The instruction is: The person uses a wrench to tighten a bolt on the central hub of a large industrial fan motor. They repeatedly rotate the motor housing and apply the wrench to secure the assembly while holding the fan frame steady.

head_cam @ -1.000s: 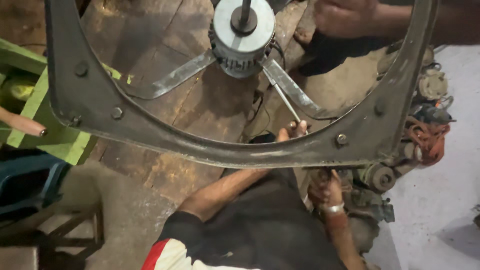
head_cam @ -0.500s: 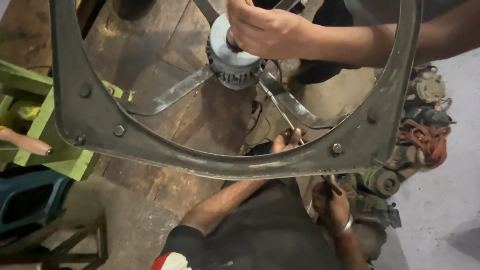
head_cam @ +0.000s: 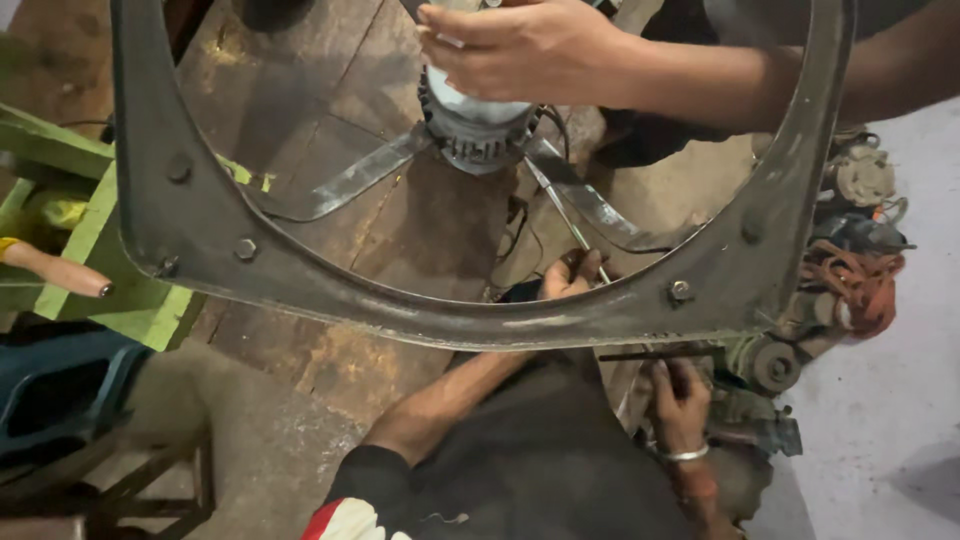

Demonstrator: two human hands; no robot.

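Worn workshop planks lie beneath a round steel fan frame (head_cam: 480, 325). Our right hand (head_cam: 520, 50) wraps closed around the grey fan motor (head_cam: 475, 125), far centre, seemingly steadying it. Nearer, a co-worker's hand (head_cam: 570, 280) works a thin rod (head_cam: 565, 215). We judge a firm, unmoving hold is needed.
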